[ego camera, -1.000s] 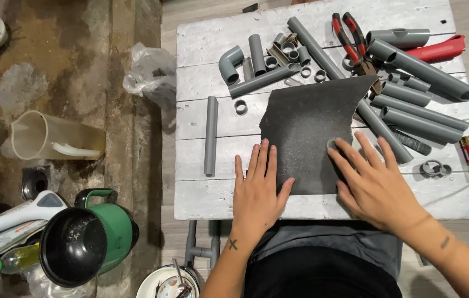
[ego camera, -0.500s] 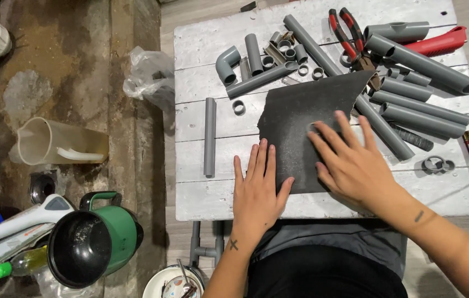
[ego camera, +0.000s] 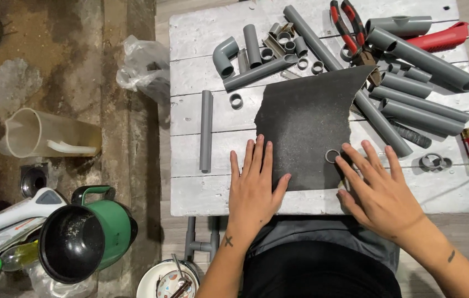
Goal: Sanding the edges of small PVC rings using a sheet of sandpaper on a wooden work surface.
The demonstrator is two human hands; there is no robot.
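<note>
At centre frame, on the white plank table (ego camera: 201, 187), the dark sandpaper sheet (ego camera: 306, 127) lies flat. Half a second ago the right hand (ego camera: 380, 190) covered its middle; it has slid to the sheet's lower right edge, uncovering one small grey ring (ego camera: 332, 156) at its fingertips. The left hand (ego camera: 253, 185) remains flat, fingers together, pressing the lower left corner. Both hands are open, grasping nothing. One red-handled plier (ego camera: 350, 30) lies at upper right.
</note>
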